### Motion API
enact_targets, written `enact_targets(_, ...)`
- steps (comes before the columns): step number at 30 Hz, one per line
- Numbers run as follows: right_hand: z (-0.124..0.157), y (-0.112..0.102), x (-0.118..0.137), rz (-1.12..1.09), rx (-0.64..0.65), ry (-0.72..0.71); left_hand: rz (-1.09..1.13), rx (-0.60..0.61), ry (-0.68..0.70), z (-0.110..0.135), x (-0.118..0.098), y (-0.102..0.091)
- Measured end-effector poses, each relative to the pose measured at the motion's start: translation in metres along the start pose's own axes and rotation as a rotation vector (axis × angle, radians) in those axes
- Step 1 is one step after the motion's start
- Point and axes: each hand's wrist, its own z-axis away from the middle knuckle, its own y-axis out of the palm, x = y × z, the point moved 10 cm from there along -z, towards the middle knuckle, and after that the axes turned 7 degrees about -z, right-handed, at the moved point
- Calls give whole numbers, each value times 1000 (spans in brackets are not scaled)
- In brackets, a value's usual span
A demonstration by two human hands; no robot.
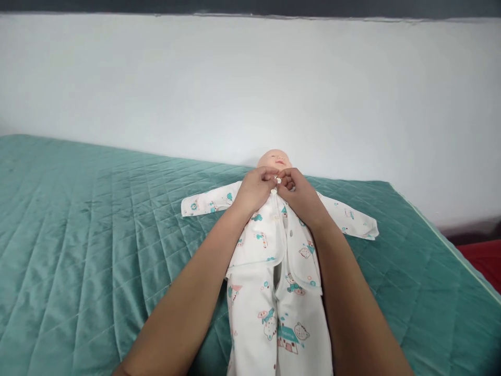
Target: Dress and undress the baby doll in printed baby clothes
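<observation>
A baby doll (275, 157) lies on its back, dressed in a white printed jacket (256, 243) and matching trousers (252, 318). Both of my hands are at the jacket's neckline, just below the doll's chin. My left hand (256, 188) pinches the jacket's front edge beside a small pale fastening. Close against it, my right hand (299, 193) has its fingers curled and pinches the other front edge. Lower down, the two jacket fronts hang apart. Both sleeves stretch outward on the bed. My fingers partly hide the collar.
Under the doll is a green quilted bedspread (97, 235). A white wall (195, 83) rises behind the doll's head. At the right, past the bed's edge, there is a red object (481, 256).
</observation>
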Motion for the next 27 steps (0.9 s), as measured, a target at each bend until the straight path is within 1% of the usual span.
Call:
enact_targets(4,1,0,1,-2,-2,-13,-20,-17,41,0,-3,-2)
enact_targets(8,1,-1,0,-23,-4,-28,18,3,52,1,-5,-2)
enact_targets(13,-1,-1,-9,-89,20,-6,48,-5,24,2,-2,-3)
enact_targets(16,-1,-2,-10,-113,22,-19,63,0,12,2,-1,-2)
enact_targets(22,-1,-1,-11,-109,32,-3,13,-20,-6,5,-4,-5)
enact_targets(25,-2,-3,-12,-139,7,4,-1,-2,5,4,-4,-3)
enact_targets(27,-3,-7,-15,-177,-38,19,-37,-19,37,2,-5,-5)
